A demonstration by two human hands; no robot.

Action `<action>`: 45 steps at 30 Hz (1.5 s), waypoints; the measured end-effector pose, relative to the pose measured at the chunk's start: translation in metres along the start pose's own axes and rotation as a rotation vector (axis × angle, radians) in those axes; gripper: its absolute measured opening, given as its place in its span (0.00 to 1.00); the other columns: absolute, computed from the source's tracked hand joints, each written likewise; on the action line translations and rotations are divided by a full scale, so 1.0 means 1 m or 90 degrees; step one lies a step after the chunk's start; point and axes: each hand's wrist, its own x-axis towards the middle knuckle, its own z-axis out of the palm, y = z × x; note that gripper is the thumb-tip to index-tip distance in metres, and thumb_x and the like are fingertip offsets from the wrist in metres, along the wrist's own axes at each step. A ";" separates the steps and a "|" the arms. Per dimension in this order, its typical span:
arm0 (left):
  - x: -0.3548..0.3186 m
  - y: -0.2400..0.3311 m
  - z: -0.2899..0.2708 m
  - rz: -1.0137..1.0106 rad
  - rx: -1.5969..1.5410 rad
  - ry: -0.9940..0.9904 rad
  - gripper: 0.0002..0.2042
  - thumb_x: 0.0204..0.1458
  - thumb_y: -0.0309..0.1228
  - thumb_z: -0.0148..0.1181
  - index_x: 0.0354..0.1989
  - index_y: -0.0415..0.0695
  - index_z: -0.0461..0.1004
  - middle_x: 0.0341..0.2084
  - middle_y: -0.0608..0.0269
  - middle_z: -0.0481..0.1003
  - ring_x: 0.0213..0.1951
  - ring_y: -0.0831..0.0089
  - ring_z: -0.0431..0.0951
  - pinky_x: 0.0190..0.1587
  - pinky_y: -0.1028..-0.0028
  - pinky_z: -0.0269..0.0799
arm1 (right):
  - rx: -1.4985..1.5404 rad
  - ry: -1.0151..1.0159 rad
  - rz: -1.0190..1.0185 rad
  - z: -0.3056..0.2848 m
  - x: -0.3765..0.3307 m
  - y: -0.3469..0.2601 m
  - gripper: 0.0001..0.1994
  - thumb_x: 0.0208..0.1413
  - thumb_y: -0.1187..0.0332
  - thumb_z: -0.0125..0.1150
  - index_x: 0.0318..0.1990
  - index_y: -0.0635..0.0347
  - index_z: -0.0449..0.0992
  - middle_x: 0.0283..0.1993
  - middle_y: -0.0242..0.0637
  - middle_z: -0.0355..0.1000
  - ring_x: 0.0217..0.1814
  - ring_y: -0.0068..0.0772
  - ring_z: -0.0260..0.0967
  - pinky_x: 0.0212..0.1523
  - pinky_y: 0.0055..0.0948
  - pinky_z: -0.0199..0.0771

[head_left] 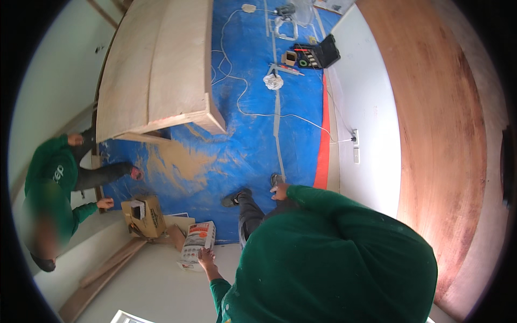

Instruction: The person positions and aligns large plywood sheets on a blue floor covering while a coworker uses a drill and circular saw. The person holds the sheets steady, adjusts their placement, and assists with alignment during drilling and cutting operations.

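My left hand [206,258] hangs low at my side, fingers loosely apart, with nothing seen in it. It overlaps the lower edge of a white and grey paper bag [197,237] with a red patch; whether they touch I cannot tell. Beside my thigh, above my shoe, is my right hand [279,191]. Its fingers are slightly bent and apart, and no object shows there. Under my shoes lies blue plastic sheeting [258,145], dusted with brown powder [177,164] ahead of me to the left.
A large wooden panel structure [156,64] stands ahead left. A co-worker [54,172] in green is at the left, near a cardboard box [144,216] and wooden boards [107,266]. Ahead lie a caulking gun [285,69], an open black tool case [318,54] and a white cord [245,91] reaching a wall socket [355,138].
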 end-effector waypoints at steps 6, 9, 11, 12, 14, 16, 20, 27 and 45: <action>0.024 -0.013 0.078 -0.090 0.149 -0.198 0.09 0.65 0.29 0.59 0.50 0.42 0.76 0.26 0.64 0.74 0.23 0.73 0.75 0.20 0.77 0.65 | -0.053 0.041 -0.004 0.071 -0.046 0.201 0.26 0.65 0.54 0.60 0.70 0.43 0.73 0.74 0.42 0.68 0.74 0.50 0.64 0.73 0.47 0.66; 0.032 -0.026 0.139 -0.038 0.402 -0.232 0.08 0.63 0.29 0.61 0.47 0.41 0.77 0.28 0.63 0.75 0.24 0.72 0.76 0.22 0.73 0.69 | 0.248 0.193 0.116 0.102 -0.108 0.281 0.12 0.65 0.59 0.60 0.52 0.47 0.82 0.54 0.41 0.78 0.63 0.44 0.72 0.62 0.46 0.75; 0.038 -0.029 0.180 0.194 0.613 -0.283 0.08 0.63 0.31 0.62 0.46 0.42 0.78 0.28 0.62 0.77 0.25 0.71 0.78 0.25 0.70 0.72 | 0.570 0.130 0.300 0.121 -0.146 0.314 0.15 0.67 0.54 0.59 0.53 0.50 0.80 0.56 0.38 0.77 0.62 0.44 0.74 0.58 0.52 0.77; 0.034 -0.028 0.199 0.305 0.730 -0.316 0.08 0.64 0.32 0.62 0.45 0.43 0.78 0.28 0.62 0.77 0.26 0.69 0.79 0.27 0.68 0.73 | 0.642 0.104 0.297 0.129 -0.167 0.324 0.17 0.69 0.53 0.57 0.57 0.49 0.77 0.58 0.38 0.76 0.62 0.44 0.74 0.58 0.54 0.78; 0.036 -0.025 0.231 0.478 0.932 -0.357 0.08 0.64 0.35 0.62 0.44 0.44 0.79 0.27 0.60 0.77 0.28 0.67 0.81 0.33 0.66 0.76 | 0.767 0.046 0.397 0.152 -0.191 0.338 0.21 0.71 0.50 0.55 0.65 0.47 0.72 0.63 0.38 0.75 0.64 0.43 0.75 0.57 0.59 0.79; 0.030 -0.019 0.256 0.458 0.882 -0.319 0.09 0.64 0.37 0.62 0.43 0.45 0.79 0.28 0.60 0.78 0.29 0.65 0.83 0.36 0.65 0.77 | 0.766 0.009 0.391 0.166 -0.196 0.342 0.23 0.71 0.51 0.55 0.69 0.45 0.67 0.66 0.39 0.73 0.65 0.45 0.75 0.58 0.63 0.77; 0.019 -0.007 0.282 0.308 0.702 -0.229 0.14 0.65 0.42 0.61 0.46 0.43 0.79 0.32 0.60 0.79 0.30 0.67 0.83 0.34 0.67 0.77 | 0.694 -0.020 0.411 0.150 -0.159 0.334 0.23 0.71 0.52 0.56 0.69 0.44 0.67 0.67 0.38 0.73 0.63 0.46 0.76 0.56 0.65 0.78; 0.043 0.020 0.335 0.012 0.465 -0.160 0.18 0.67 0.44 0.59 0.52 0.41 0.77 0.33 0.63 0.79 0.32 0.71 0.82 0.30 0.74 0.75 | -0.221 0.073 -0.011 -0.031 -0.018 0.317 0.23 0.53 0.56 0.73 0.57 0.40 0.79 0.59 0.30 0.77 0.66 0.44 0.73 0.61 0.51 0.78; 0.170 0.420 0.915 0.763 0.479 -0.288 0.15 0.64 0.35 0.64 0.53 0.38 0.81 0.40 0.52 0.82 0.42 0.64 0.83 0.45 0.68 0.79 | 0.623 0.195 0.235 -0.453 0.000 0.253 0.21 0.67 0.61 0.59 0.67 0.47 0.74 0.65 0.32 0.77 0.76 0.45 0.63 0.72 0.57 0.64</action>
